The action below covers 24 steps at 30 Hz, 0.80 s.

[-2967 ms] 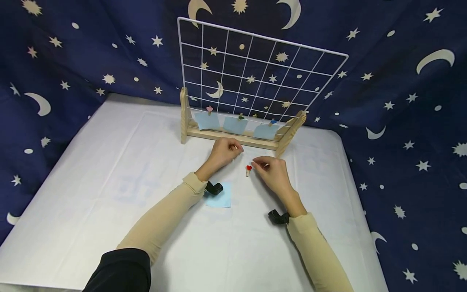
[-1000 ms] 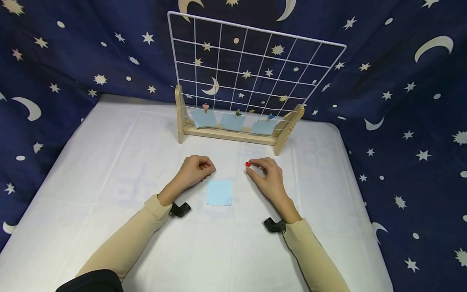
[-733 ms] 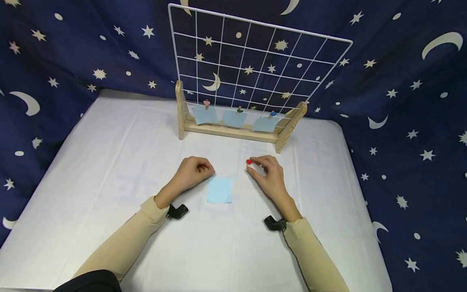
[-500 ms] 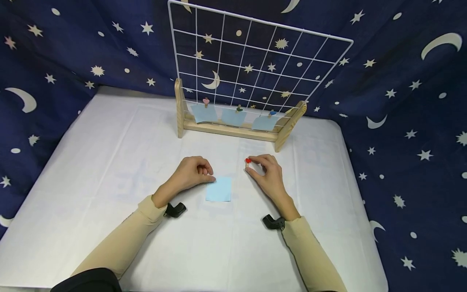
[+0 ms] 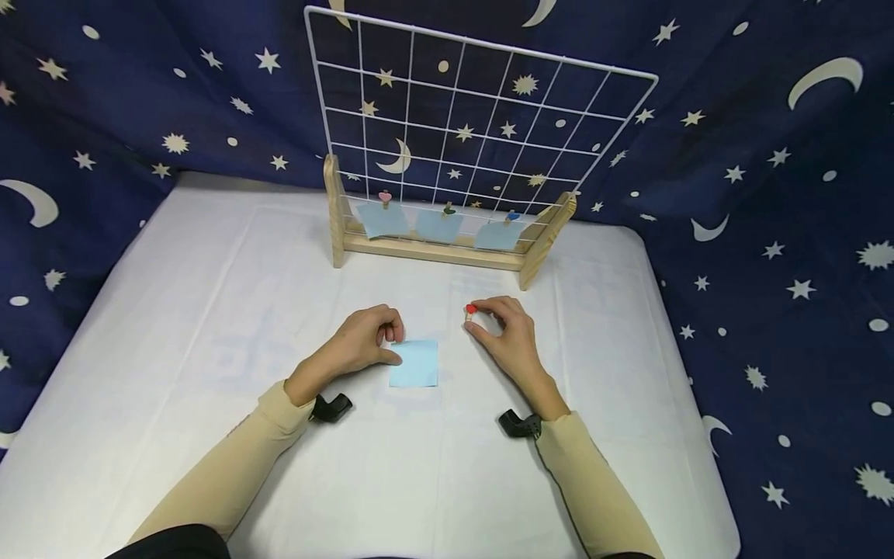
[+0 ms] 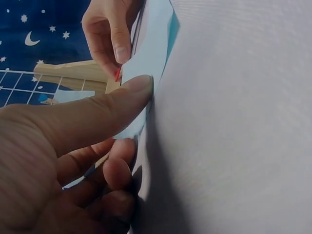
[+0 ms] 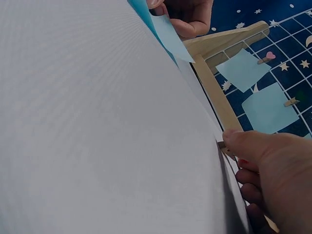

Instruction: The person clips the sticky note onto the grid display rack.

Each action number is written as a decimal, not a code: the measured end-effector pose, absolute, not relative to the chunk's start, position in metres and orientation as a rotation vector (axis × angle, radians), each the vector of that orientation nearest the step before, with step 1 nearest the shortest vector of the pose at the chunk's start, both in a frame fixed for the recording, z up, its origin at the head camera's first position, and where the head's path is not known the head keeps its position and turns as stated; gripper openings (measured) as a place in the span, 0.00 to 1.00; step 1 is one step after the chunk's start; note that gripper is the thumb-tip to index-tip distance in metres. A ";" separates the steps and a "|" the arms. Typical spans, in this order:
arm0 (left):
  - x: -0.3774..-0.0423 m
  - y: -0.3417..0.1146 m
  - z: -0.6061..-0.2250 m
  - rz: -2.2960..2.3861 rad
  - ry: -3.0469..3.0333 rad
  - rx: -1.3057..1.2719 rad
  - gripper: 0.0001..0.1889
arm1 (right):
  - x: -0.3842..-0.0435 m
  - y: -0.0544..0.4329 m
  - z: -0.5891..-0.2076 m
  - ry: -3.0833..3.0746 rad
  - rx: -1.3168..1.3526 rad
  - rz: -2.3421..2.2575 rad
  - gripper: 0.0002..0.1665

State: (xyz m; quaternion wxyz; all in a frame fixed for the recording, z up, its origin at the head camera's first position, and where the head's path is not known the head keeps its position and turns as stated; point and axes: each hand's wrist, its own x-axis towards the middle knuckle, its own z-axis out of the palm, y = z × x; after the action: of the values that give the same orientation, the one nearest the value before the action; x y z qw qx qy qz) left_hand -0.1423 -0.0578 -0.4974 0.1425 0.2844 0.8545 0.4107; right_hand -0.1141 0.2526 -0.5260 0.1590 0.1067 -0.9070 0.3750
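Observation:
In the head view, my left hand (image 5: 363, 340) is at the left edge of a light blue sticky note (image 5: 417, 365). The left wrist view shows the thumb on the note's face and the index finger by its edge, pinching it; one edge of the note stands off the cloth. My right hand (image 5: 512, 335) pinches a small wooden clothespin with a red heart (image 5: 471, 309) between thumb and fingertips, to the right of the note. Most of that clothespin is hidden by fingers in the right wrist view.
Behind the hands stands a white wire grid (image 5: 482, 101) on a wooden base (image 5: 433, 250). Three blue notes hang low on it, from clothespins with a pink heart (image 5: 385, 197), a green one (image 5: 448, 209) and a blue one (image 5: 512, 217). White cloth (image 5: 391, 473) covers the table.
My right hand has picked up the red-heart clothespin from the table. My left hand has drawn back from near the rack to the note, its thumb now on the note's left edge.

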 end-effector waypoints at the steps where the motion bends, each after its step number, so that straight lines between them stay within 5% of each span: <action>1: -0.142 -0.058 -0.498 1.189 2.464 0.820 0.20 | -0.114 0.252 -0.526 -2.592 0.309 1.070 0.21; 24: -0.140 -0.054 -0.501 1.223 2.445 0.838 0.24 | -0.112 0.255 -0.527 -2.530 0.371 1.231 0.19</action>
State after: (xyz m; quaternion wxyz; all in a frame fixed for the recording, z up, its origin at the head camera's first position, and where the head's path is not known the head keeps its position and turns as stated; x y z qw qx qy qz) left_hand -0.1402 -0.0541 -0.5010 0.1406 0.2903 0.8465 0.4235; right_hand -0.1121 0.2548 -0.5274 0.1513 0.1291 -0.8813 0.4286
